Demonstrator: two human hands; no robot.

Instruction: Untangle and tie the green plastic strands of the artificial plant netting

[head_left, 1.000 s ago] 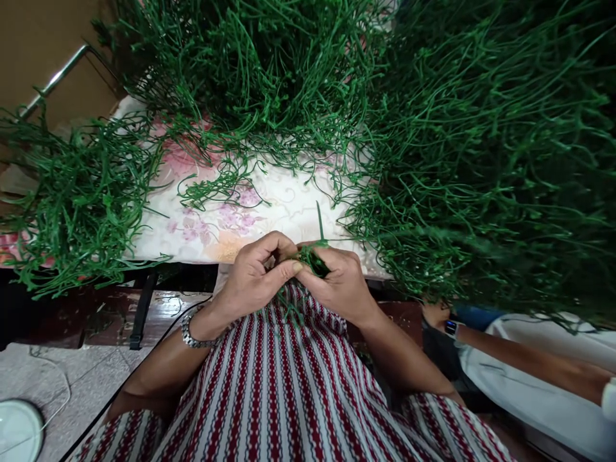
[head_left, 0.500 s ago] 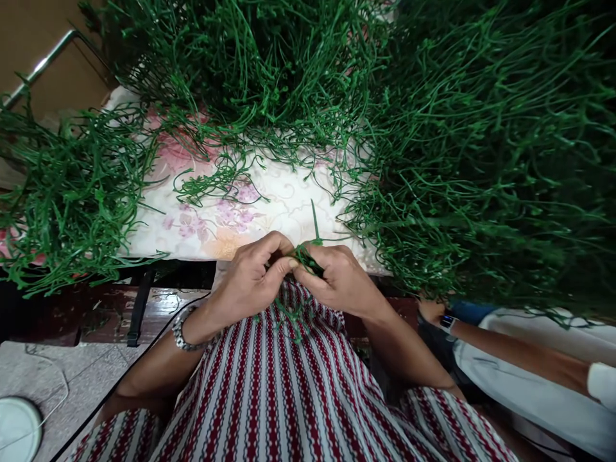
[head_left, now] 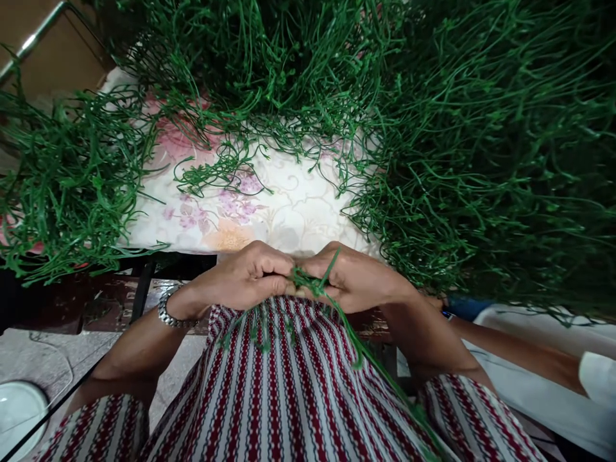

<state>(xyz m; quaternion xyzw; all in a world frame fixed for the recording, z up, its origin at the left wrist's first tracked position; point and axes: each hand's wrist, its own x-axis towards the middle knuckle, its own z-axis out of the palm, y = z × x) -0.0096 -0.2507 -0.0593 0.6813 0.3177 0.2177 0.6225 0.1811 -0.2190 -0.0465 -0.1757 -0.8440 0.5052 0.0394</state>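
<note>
Close together in front of my lap, my left hand (head_left: 248,276) and my right hand (head_left: 359,277) are both closed on thin green artificial plant stems (head_left: 308,280). The fingers pinch a small green knot of them between the two fists. One long stem (head_left: 353,339) runs from under my right hand down across the striped garment toward the lower right. A short straight end sticks up over the right fingers. Blurred green tips hang below my left hand. My fingers partly hide how the stems join.
A floral cloth (head_left: 298,224) covers the table, with a small loose cluster (head_left: 212,173) on it. Piles of green stems lie at the left (head_left: 72,186), back (head_left: 269,58) and right (head_left: 481,160). A co-worker's arm (head_left: 520,350) reaches in at the right.
Both hands have turned and spread their wrists farther apart, still pinching the stems. A long stem now trails down to the lower right. The view has shifted slightly.
</note>
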